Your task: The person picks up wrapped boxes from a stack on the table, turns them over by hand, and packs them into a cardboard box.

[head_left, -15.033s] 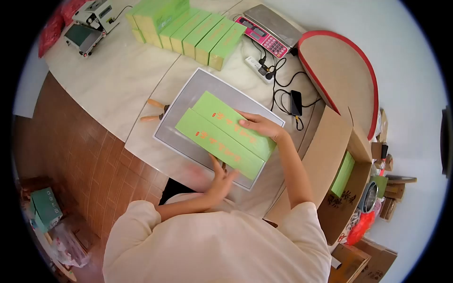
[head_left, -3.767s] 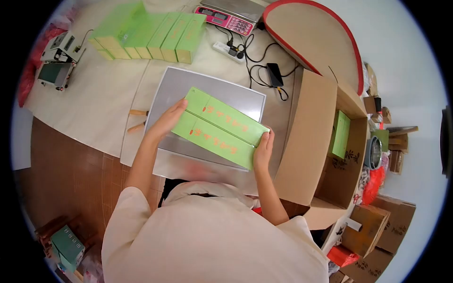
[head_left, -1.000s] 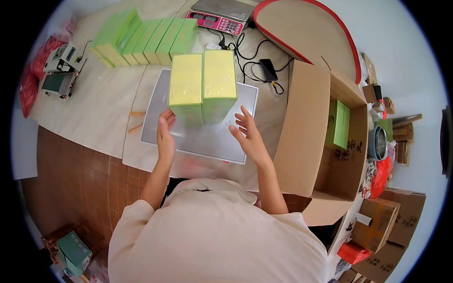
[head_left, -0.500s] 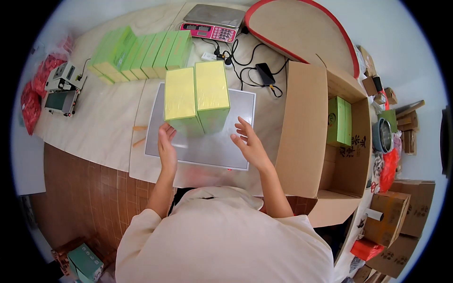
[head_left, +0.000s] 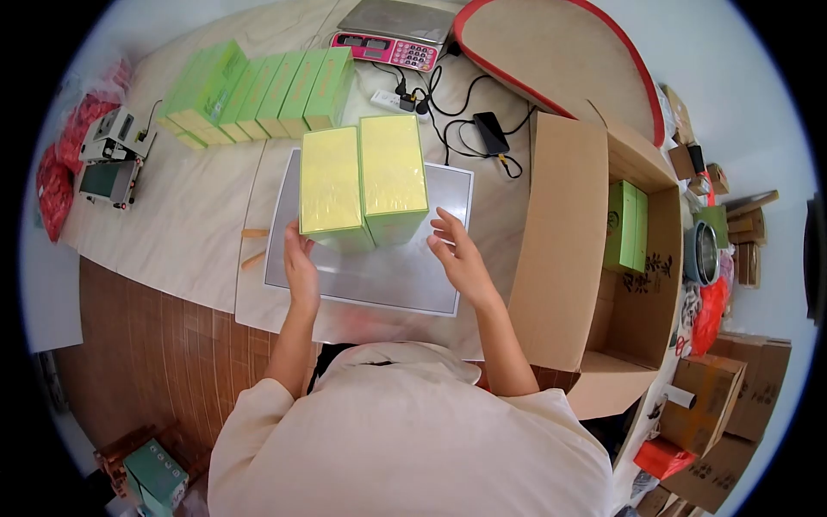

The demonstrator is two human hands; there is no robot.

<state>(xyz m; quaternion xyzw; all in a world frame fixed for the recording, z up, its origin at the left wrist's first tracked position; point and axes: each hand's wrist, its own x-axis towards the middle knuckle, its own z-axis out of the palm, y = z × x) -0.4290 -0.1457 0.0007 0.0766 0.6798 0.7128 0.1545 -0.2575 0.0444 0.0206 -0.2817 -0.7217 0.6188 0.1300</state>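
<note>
1. The left hand (head_left: 301, 274) is open, not clenched; its fingers are at the near left corner of the left box (head_left: 329, 185). Whether they touch it, I cannot tell.
2. The right hand (head_left: 465, 269) is open and holds nothing, its fingers loosely bent and parted, just right of the right box (head_left: 394, 168) and apart from it.
3. Both boxes stand side by side on the grey panel (head_left: 392, 289), beyond and between the hands. Whether they touch low down is unclear.
4. Their yellow faces point up, green sides towards the person. Each yellow face's long axis runs away from the person, the left one's near end slightly nearer.
5. The panel lies on the table (head_left: 185, 241). Beyond it are a row of green boxes (head_left: 280, 95), at left, and a scale (head_left: 413, 53); an open carton (head_left: 556, 250) is at right.
</note>
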